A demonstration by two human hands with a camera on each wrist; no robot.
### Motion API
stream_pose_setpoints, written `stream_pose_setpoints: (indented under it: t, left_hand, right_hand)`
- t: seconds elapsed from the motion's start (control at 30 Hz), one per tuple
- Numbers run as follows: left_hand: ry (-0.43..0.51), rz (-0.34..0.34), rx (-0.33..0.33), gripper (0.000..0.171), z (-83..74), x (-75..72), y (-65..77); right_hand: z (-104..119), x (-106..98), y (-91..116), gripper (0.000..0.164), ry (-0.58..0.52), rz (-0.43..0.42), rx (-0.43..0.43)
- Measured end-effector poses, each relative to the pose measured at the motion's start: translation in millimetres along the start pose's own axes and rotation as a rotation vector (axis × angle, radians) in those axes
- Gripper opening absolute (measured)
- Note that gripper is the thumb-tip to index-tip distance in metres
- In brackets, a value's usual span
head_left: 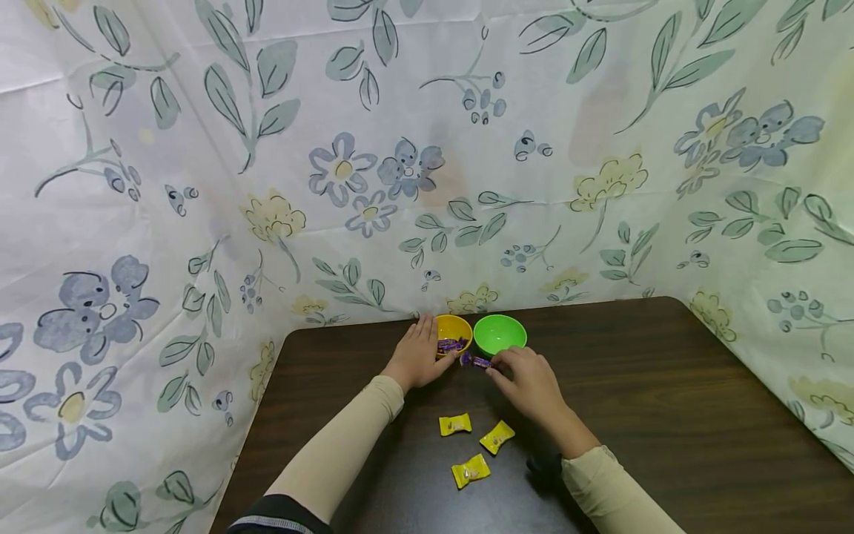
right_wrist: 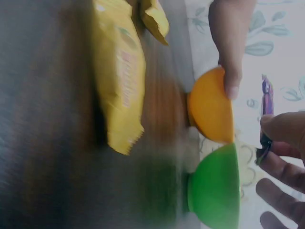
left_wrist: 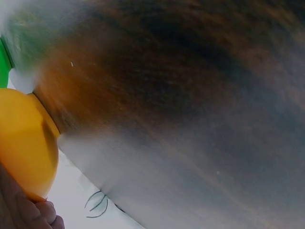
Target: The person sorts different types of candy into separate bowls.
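My left hand (head_left: pixel 415 356) holds the yellow bowl (head_left: pixel 462 323) at the back of the table, its fingers along the left side and its thumb at the front rim. Several purple-wrapped candies (head_left: pixel 451 345) lie inside that bowl. My right hand (head_left: pixel 530 378) pinches another purple-wrapped candy (right_wrist: pixel 267 98) between thumb and index finger, above rim height in the right wrist view. The other fingers of this hand are spread. Close beside the yellow bowl stands a green bowl (head_left: pixel 499 335), just beyond my right hand. In the left wrist view, fingertips (left_wrist: pixel 45 212) show at the yellow bowl's (left_wrist: pixel 28 138) rim.
Three yellow-wrapped candies (head_left: pixel 455 424) lie on the dark wooden table (head_left: pixel 667 415), between my forearms. A dark object (head_left: pixel 543 469) sits beside my right wrist. Floral cloth (head_left: pixel 427 185) hangs behind the table's back edge and along its sides.
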State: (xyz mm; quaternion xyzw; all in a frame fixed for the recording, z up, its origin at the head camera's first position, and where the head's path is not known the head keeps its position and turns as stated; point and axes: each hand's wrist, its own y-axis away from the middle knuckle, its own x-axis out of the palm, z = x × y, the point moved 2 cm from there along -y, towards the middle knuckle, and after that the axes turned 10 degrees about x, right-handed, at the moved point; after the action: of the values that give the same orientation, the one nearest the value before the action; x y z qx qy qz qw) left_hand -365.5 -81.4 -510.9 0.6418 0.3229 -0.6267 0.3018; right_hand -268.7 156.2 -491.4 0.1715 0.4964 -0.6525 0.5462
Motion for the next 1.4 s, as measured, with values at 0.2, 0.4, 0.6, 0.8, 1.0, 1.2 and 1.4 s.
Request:
stream_pose_setpoints:
  t: [0.2,0.4,0.6,0.8,1.0,1.2,1.4]
  left_hand:
    - [0.000,0.004,-0.006,0.099,-0.4,0.6,0.5]
    - [0.012,0.008,-0.009,0.099,-2.1,-2.0,1.6]
    - [0.006,0.006,-0.006,0.099,-1.0,-4.3,1.5]
    - [0.000,0.009,-0.004,0.099,-0.4,-1.9,0.3]
    - [0.000,0.007,-0.001,0.099,-1.2,-1.4,1.1]
    - [-0.011,0.008,0.005,0.098,0.0,-1.7,0.7]
    - [-0.010,-0.008,0.010,0.098,0.0,0.0,0.4]
  right_hand:
    - [-4.0,3.0,-15.2,0.015,0.022,0.002,0.043]
    - [-4.0,6.5,-28.0,0.017,0.065,0.012,0.062]
    - [0.2,12.6,-40.3,0.017,0.083,0.021,0.064]
    - [3.0,20.5,-52.2,0.017,0.148,0.053,0.088]
    - [2.3,27.9,-58.8,0.017,0.230,0.083,0.102]
    - [2.3,33.4,-63.8,0.016,0.245,0.090,0.093]
    - [6.0,36.2,-66.3,0.017,0.265,0.129,0.092]
